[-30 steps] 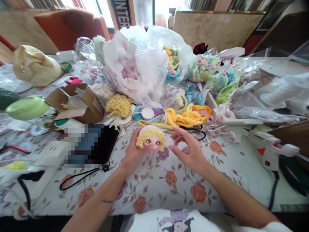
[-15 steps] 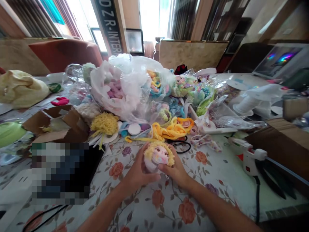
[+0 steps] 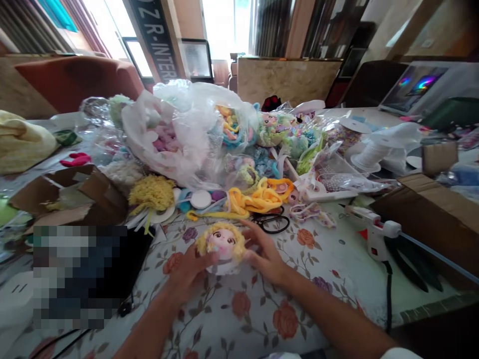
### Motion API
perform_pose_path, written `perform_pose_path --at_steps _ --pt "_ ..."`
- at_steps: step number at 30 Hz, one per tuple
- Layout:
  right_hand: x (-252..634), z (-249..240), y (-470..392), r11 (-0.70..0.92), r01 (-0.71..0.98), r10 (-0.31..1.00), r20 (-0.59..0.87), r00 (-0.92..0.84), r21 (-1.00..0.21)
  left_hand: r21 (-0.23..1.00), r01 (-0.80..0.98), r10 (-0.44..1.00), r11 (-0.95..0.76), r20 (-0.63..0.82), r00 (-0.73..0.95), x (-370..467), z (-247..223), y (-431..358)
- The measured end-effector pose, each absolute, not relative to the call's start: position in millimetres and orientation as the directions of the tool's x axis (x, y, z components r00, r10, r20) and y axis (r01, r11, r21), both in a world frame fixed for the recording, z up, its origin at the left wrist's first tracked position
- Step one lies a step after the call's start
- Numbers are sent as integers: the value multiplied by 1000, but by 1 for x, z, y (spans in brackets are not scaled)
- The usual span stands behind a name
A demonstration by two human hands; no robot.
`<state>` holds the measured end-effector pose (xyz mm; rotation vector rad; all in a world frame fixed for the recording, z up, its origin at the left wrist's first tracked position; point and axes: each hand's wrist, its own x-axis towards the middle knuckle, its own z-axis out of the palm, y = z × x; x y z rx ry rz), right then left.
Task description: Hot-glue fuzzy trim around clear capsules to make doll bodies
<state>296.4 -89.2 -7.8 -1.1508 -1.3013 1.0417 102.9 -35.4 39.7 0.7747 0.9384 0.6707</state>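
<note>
A doll's head (image 3: 223, 243) with curly yellow hair and large painted eyes is just above the flowered tablecloth, its face turned up toward me. White material shows along its lower edge. My left hand (image 3: 190, 267) grips it from the left, thumb across the front by the chin; the other fingers are mostly hidden. On the other side, my right hand (image 3: 267, 257) has thumb and fingers spread beside the hair. Whether its fingertips touch the hair I cannot tell. Beyond the hands lie black-handled scissors (image 3: 275, 222) and a yellow plush strip (image 3: 254, 199).
Plastic bags (image 3: 187, 134) of soft toys and yarn are heaped at the back. An opened cardboard box (image 3: 75, 197) and a yellow yarn bundle (image 3: 152, 193) stand left. To the right are a glue gun (image 3: 376, 232) with its cord and a larger cardboard box (image 3: 430, 214).
The doll's head has moved left and turned more upright toward me. My right hand has come off its front and spread its fingers at the side. The camera view has shifted slightly.
</note>
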Motion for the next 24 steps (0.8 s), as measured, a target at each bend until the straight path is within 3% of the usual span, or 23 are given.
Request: perform_pose_path --at_steps 5,10,12,15,19,20,22,24 --pt "318 -5 -65 177 472 910 326 255 -864 845 -226 848 484 -391 357 81 31 -24" --pt "318 6 -33 204 806 874 474 107 -556 840 -318 880 439 -331 340 70 27 -27" --pt "312 9 -21 161 830 887 447 116 -535 844 -356 895 401 -276 351 71 27 -30" --pt "306 10 -9 133 755 908 384 167 -642 850 -395 914 349 -215 344 72 27 -31" --pt "323 29 -9 121 611 909 334 248 -783 819 -406 885 406 -241 399 62 17 -27" --pt "331 38 -12 128 510 909 306 282 -850 798 -412 867 440 -257 428 57 13 -26" --pt "347 62 -21 170 136 919 207 335 -976 741 -425 813 521 -277 513 49 5 -25" --pt "358 84 -31 205 -151 932 146 331 -967 690 -419 753 590 -283 594 42 -1 -25"
